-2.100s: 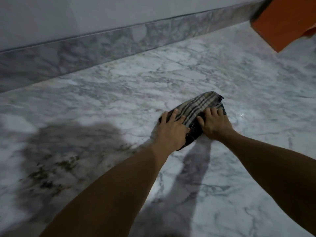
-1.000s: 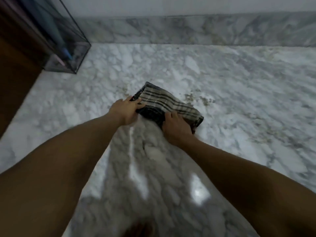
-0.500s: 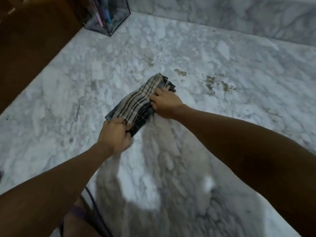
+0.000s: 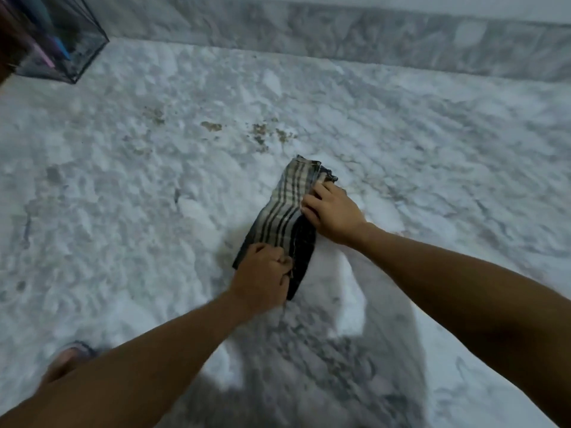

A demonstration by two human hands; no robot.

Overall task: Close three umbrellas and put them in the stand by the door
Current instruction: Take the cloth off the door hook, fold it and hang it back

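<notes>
Lying on the marble floor point(image 4: 123, 211) is a folded plaid umbrella point(image 4: 285, 211), dark w/ pale beige stripes, collapsed flat & running diagonally from lower left to upper right, roughly mid-frame. Both hands are on it. Left hand point(image 4: 261, 278) sits at the near end, fingers curled & pinched on the fabric edge there. Right hand point(image 4: 332, 213) is at the far half, on the right side of the bundle, fingers point(image 4: 310, 202) bent & pressing into the cloth w/ the palm down; whether it actually grips a fold or just presses, can't tell. Hands are apart, one at each end of the umbrella, forearms reaching in from the bottom & right of the view.

Top left corner: a clear dark-framed stand point(image 4: 66, 46), see-thru walls, w/ bluish & pinkish shapes inside, too blurred to say what they are. It's well apart from the umbrella. Marble skirting point(image 4: 370, 35) runs along the top where floor meets wall. Brownish specks point(image 4: 259, 131) are scattered on the floor just beyond the umbrella's far end. Bottom left, a foot in a sandal point(image 4: 69, 359) shows, blurred. Arm shadows fall on the floor below the hands
</notes>
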